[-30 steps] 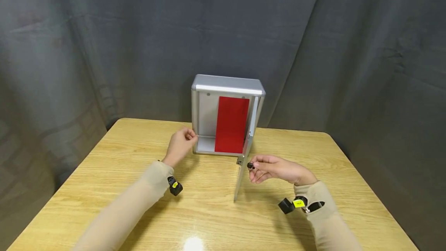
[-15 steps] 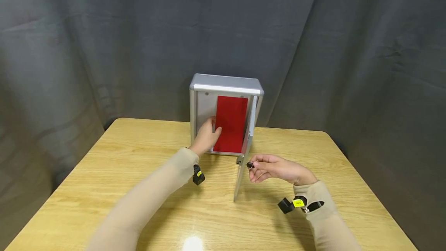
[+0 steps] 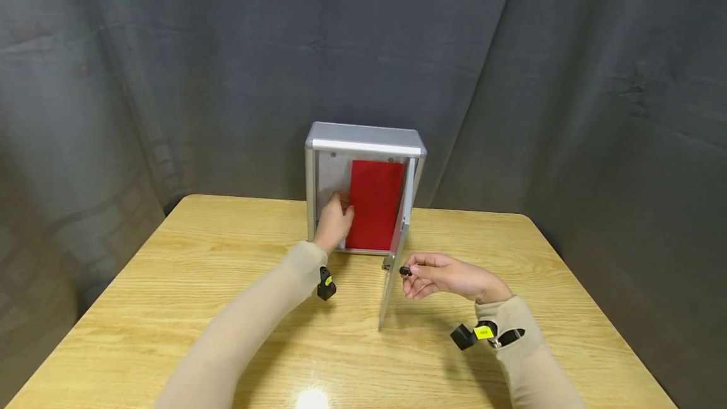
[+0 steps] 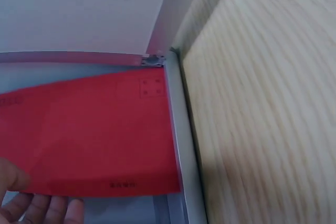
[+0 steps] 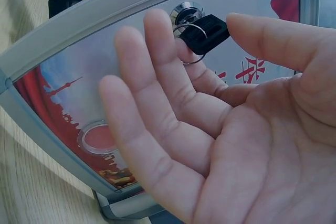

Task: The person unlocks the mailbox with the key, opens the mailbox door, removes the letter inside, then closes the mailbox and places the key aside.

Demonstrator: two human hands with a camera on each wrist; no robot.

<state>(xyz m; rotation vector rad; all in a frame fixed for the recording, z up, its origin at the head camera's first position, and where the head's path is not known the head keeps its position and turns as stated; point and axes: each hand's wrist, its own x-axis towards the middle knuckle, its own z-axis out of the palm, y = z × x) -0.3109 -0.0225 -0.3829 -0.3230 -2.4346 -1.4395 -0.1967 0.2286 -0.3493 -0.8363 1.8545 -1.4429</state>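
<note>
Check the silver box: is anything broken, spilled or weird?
Nothing stands out. No break or spill shows; the silver box simply has its door open, the red envelope is inside, and the right hand pinches the black key.

I have the beige-sleeved left arm (image 3: 247, 324) stretched far toward the centre, its bare left hand (image 3: 334, 225) pinching between thumb and fingers. The beige-sleeved right arm (image 3: 534, 358) sits nearer, at right, its bare right hand (image 3: 451, 278) pinching too, three fingers (image 5: 143, 77) loosely curved.

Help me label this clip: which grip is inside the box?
The left grip, inside the box at the red paper; the right grip is outside, pinching the black key by the open door.
</note>
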